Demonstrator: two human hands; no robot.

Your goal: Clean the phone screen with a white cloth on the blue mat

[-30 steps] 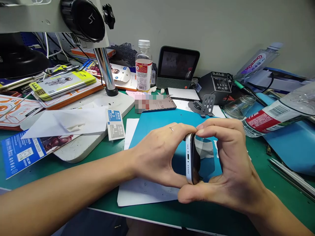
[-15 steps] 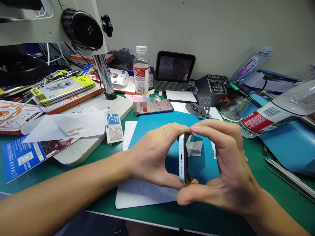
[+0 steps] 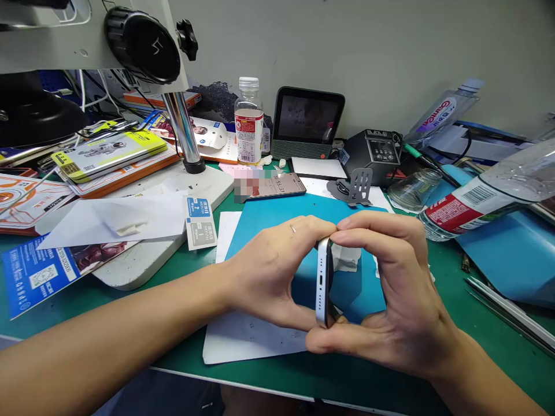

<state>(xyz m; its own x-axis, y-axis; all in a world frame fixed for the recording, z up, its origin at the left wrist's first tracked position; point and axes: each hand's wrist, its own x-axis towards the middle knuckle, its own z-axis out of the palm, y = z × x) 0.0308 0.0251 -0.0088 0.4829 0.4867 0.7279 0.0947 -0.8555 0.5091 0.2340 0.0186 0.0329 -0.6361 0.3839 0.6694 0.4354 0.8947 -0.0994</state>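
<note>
Both hands have drifted slightly left with the phone (image 3: pixel 323 281) since the earlier frame, and the grip has tightened a little — the thumbs now sit closer under its lower corner. The phone stands on edge above the blue mat (image 3: pixel 277 216), its bottom end with the charging port facing the camera. The left hand (image 3: pixel 271 271) is curled on the phone's pale back side, forefinger at the top corner, thumb at the bottom. The right hand (image 3: pixel 390 300) closes on the dark screen side the same way, its forefinger meeting the left one over the top edge. Under the hands a white sheet of paper (image 3: pixel 247 344) lies on the green tabletop (image 3: pixel 468 341). Farther back a second phone (image 3: pixel 277 186) lies flat with its screen lit, near a small metal stand (image 3: pixel 359 186) — behind them a bottle (image 3: pixel 248 121) with a red label and a small display (image 3: pixel 309 122).
</note>
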